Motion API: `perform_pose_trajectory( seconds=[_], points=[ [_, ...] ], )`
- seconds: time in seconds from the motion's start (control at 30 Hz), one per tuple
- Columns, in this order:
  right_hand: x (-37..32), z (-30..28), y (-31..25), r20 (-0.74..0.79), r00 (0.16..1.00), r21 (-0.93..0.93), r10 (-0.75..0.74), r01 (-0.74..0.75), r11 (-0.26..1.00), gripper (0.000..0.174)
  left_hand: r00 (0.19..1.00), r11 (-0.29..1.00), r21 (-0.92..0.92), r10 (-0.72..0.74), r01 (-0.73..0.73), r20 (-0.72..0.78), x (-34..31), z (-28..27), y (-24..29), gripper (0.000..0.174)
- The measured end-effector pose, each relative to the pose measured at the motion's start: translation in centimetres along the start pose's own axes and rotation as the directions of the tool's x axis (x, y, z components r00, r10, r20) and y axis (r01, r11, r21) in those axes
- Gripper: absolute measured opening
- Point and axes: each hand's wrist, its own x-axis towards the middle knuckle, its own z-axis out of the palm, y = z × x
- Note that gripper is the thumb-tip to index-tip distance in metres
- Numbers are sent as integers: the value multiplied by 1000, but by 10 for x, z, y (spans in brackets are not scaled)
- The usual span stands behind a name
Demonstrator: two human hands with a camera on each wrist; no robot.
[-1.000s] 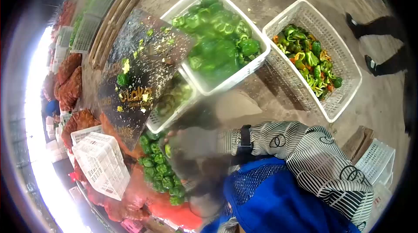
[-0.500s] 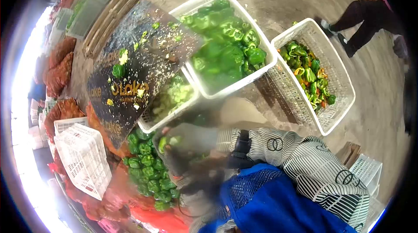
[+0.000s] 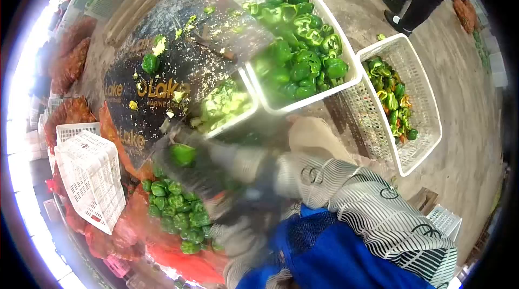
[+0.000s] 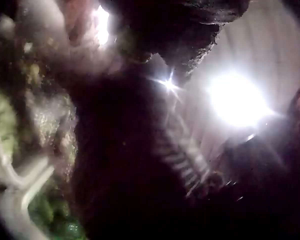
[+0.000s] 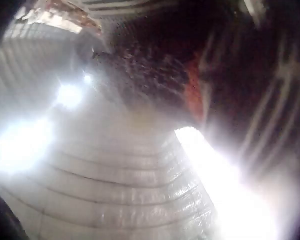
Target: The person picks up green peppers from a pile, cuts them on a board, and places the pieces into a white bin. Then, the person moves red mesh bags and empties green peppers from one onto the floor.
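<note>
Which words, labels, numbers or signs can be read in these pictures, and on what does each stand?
"Lake": gold, middle of the dark board.
"Lake": same board, left edge.
"Lake": same board, lower corner.
"MARINE": small, under the middle "Lake"; the next word is too blurred.
Faint lettering higher up: too blurred.

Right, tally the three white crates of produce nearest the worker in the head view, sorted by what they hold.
Crate of green peppers: 1
Crate of mixed-colour pepper pieces: 1
Crate of pale green scraps: 1
Total: 3 crates
</note>
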Motion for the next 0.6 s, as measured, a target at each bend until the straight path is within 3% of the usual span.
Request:
perform_pose_trajectory(
  seconds=[0.03,0.07,0.13,0.17,0.2,0.23,0.3,0.37,0.43,0.5,0.53,0.57,0.6],
  points=[
    [-5,10,-1,2,998,-285,-70,67,956,69,926,926,-151,-363,346,-103,1,10,24,33],
    [-9,17,-3,18,990,-545,-140,127,828,68,890,873,-250,-449,418,-82,3,10,19,34],
    [-17,24,-1,105,969,-909,-224,185,374,66,840,802,-333,-540,496,-50,0,0,-1,34],
    [-24,10,-17,137,919,-987,-371,160,33,48,895,889,-120,-447,442,-17,2,-1,-15,37],
    [-30,-13,-37,100,976,-952,-192,150,266,42,934,931,96,-356,351,37,0,-2,-25,40],
    [-41,-37,-78,104,995,-873,-3,93,479,37,934,932,97,-355,350,38,-7,-3,-35,40],
    [-44,-93,-97,-48,993,-881,-108,9,474,30,813,838,73,-543,541,208,-26,3,-59,48],
    [-33,-141,-114,-151,962,-987,228,-132,-95,45,827,859,124,-512,496,232,-41,16,-63,56],
    [-7,-206,-82,-143,969,-988,202,-151,23,43,772,822,-10,-531,570,350,-48,38,-17,60],
    [5,-215,-52,-194,961,-980,195,-197,-3,43,883,971,-41,-197,237,426,-68,63,-12,60],
    [7,-219,-38,-250,951,-968,182,-249,-26,45,768,908,74,-389,411,508,-60,73,13,65],
    [13,-224,-24,-272,947,-962,170,-269,-37,45,840,982,60,-185,180,510,-65,86,19,70],
    [17,-229,-8,-265,952,-964,152,-265,-21,46,812,992,89,-125,91,571,-64,99,29,59]
  ],
)
